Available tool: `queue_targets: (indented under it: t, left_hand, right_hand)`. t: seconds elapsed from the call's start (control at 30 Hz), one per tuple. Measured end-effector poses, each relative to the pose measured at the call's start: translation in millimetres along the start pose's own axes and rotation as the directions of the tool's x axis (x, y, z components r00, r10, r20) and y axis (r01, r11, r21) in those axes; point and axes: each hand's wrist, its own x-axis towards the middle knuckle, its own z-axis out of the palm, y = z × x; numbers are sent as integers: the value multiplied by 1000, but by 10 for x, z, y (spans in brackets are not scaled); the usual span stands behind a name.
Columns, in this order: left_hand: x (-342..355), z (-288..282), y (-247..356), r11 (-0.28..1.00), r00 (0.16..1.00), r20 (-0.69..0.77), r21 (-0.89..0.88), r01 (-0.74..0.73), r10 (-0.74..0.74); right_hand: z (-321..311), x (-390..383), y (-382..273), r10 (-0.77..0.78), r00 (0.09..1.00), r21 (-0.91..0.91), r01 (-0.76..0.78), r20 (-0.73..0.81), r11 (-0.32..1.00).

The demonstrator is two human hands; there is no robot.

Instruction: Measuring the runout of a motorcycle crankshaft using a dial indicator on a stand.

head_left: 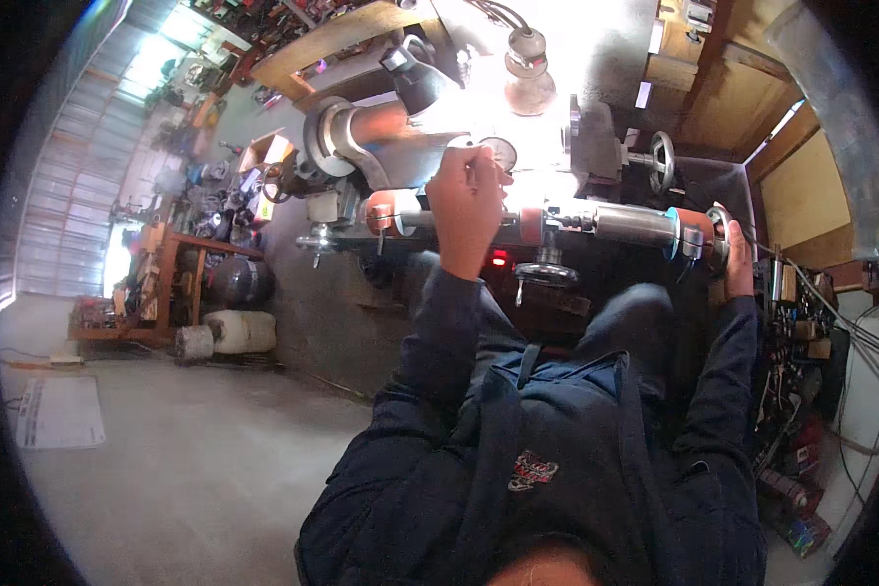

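Observation:
My left hand (467, 200) is raised over the middle of a grinding or turning machine, its fingers curled into a pinch. Right beside the fingertips is a round white-faced dial gauge (499, 154); whatever the fingers hold is hidden. At the machine's right end, my right hand (738, 262) grips the rim of a handwheel (719, 240). A silver cylinder (633, 223) lies level between the hands, with an orange-and-blue collar (691, 234) at its right end. Below the bed, a smaller handwheel with a crank handle (547, 274) sits between my forearms.
A bright lamp glares over the machine's centre. Another handwheel (662, 162) stands at the back right, and a black lamp head (415, 80) at the back left. Tools and parts crowd a wooden rack (190, 283) at left and shelves (801, 332) at right. A white container (244, 332) lies on the floor.

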Motion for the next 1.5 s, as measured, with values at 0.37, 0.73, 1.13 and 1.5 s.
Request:
queue_targets:
  t: [0.37,0.73,1.13,1.5]
  left_hand:
    - [456,-406,-303,920,652,731,-371,128,204]
    - [212,-415,-196,952,801,579,-303,41,150]
    - [-117,-776,-355,903,938,-316,-430,-5,-145]
    - [-1323,-825,-1230,823,974,150,565,57,-170]
  right_hand:
    - [-69,94,75,-235,964,-173,254,123,952]
    - [-352,322,516,-91,990,-92,101,105,991]
    - [-345,-221,126,-138,975,-592,215,173,777]
    - [-320,-244,-317,-319,935,-369,354,153,860]
